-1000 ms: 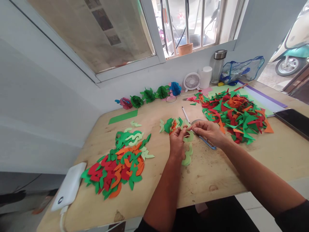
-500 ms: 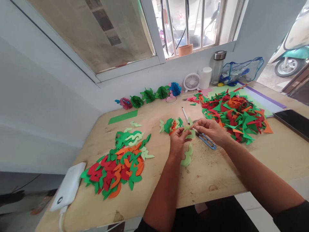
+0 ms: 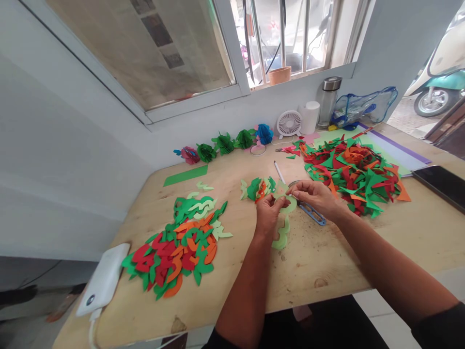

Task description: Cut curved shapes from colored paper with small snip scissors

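Note:
My left hand [image 3: 268,212] pinches a curved light green paper cutout [image 3: 289,205] between thumb and fingers, a little above the table. On its upper right side, the fingertips of my right hand [image 3: 315,195] are pressed together at the paper's edge. A second light green wavy cutout [image 3: 281,238] lies just below. Partly under my right hand is a blue-handled cutter or scissors [image 3: 314,214]; its front end is hidden. A white pen [image 3: 279,171] lies beyond my hands, and a small cluster of green, orange and pale cutouts [image 3: 253,189] is behind my left hand.
Shaped paper pieces [image 3: 181,247] form a pile at left, and pointed scraps [image 3: 363,169] a larger one at right. Paper honeycomb figures [image 3: 223,143], a small fan [image 3: 289,124] and a bottle [image 3: 329,102] line the wall. A power bank [image 3: 103,281] and phone [image 3: 441,184] lie at the edges.
The light green cutout has turned slightly in my fingers, its curved end now tilting lower and further right. My left thumb and fingers have shifted on it. The table items are unchanged.

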Demonstrator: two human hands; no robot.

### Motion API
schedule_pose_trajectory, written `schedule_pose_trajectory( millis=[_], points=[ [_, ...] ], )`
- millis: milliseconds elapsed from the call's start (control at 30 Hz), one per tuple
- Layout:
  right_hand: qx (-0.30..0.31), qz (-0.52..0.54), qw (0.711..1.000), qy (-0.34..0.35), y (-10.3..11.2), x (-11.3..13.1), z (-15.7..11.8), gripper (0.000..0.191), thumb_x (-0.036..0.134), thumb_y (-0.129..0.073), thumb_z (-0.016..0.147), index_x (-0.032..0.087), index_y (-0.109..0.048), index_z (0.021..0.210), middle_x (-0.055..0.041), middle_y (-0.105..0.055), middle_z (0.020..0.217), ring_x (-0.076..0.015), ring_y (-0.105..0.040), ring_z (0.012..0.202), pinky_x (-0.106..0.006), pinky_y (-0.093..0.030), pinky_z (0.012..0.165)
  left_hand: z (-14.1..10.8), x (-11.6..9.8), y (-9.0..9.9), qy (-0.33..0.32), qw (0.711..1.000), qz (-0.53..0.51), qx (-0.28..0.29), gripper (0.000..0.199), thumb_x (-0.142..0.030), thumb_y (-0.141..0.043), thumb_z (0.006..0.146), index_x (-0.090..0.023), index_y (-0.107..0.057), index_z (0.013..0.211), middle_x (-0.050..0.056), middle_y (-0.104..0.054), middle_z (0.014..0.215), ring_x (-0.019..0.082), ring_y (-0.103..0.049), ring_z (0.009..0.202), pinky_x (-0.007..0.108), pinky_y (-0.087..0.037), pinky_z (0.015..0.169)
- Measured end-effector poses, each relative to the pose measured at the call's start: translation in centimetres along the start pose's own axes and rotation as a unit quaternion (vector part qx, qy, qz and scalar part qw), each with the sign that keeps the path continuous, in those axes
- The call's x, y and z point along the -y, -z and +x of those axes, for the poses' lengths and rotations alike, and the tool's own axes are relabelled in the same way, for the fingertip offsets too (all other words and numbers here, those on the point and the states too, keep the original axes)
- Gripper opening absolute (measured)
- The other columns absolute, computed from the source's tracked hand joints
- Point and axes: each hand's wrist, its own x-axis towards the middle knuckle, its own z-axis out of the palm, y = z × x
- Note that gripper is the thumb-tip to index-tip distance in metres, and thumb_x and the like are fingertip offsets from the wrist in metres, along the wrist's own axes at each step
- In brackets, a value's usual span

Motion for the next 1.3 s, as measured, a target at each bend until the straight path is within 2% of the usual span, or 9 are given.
schedule_pose_trajectory(
  millis=[133,367,700,1067,1300],
  points=[
    [-0.057,-0.005,0.998,0.013,-0.8,0.0,0.0,0.027,0.044,-0.061,0.074,0.018,-0.06,0.071,-0.0059,-0.066,0.093,-0.014,-0.054,0.071,-0.026,-0.042,0.06,-0.2,0.0,-0.2,-0.003,0.999,-0.015,-0.035,0.016,-0.027,-0.073,0.059,-0.013,-0.068,0.064,0.006,-0.069,0.063,0.018,-0.064,0.062,0.03,-0.05,0.066],
    [-0.092,0.014,0.996,0.005,-1.9,0.0,-0.1,0.027,0.046,-0.061,0.073,0.02,-0.058,0.07,-0.0047,-0.066,0.091,-0.0165,-0.055,0.079,-0.026,-0.041,0.063,-0.5,0.2,-0.5,-0.009,0.998,-0.034,-0.058,0.013,-0.025,-0.069,0.063,-0.012,-0.068,0.067,0.008,-0.07,0.068,0.017,-0.066,0.068,0.028,-0.049,0.07],
    [-0.085,0.031,0.996,-0.024,-1.9,-0.1,-0.1,0.026,0.044,-0.063,0.071,0.018,-0.059,0.072,0.0019,-0.054,0.065,-0.0105,-0.042,0.058,-0.025,-0.032,0.053,-0.4,0.8,-0.6,-0.006,0.996,-0.066,-0.052,0.017,-0.026,-0.07,0.061,-0.013,-0.069,0.071,0.007,-0.07,0.07,0.016,-0.065,0.067,0.028,-0.049,0.07],
    [-0.074,-0.013,0.997,-0.006,-1.7,-0.2,-0.1,0.023,0.041,-0.06,0.074,0.018,-0.06,0.07,-0.0011,-0.062,0.067,-0.0134,-0.05,0.062,-0.026,-0.038,0.058,-0.4,0.9,-0.5,0.011,0.997,-0.067,-0.03,0.026,-0.032,-0.076,0.057,-0.011,-0.07,0.072,0.008,-0.07,0.067,0.021,-0.068,0.072,0.032,-0.051,0.073],
    [-0.072,-0.021,0.997,-0.007,-1.7,-0.4,-0.1,0.027,0.045,-0.058,0.075,0.018,-0.059,0.071,-0.0006,-0.06,0.066,-0.0125,-0.048,0.059,-0.026,-0.037,0.056,-0.2,1.1,-0.5,0.008,0.997,-0.071,-0.029,0.026,-0.031,-0.076,0.057,-0.011,-0.071,0.073,0.007,-0.071,0.068,0.019,-0.068,0.07,0.031,-0.051,0.073]
  ],
)
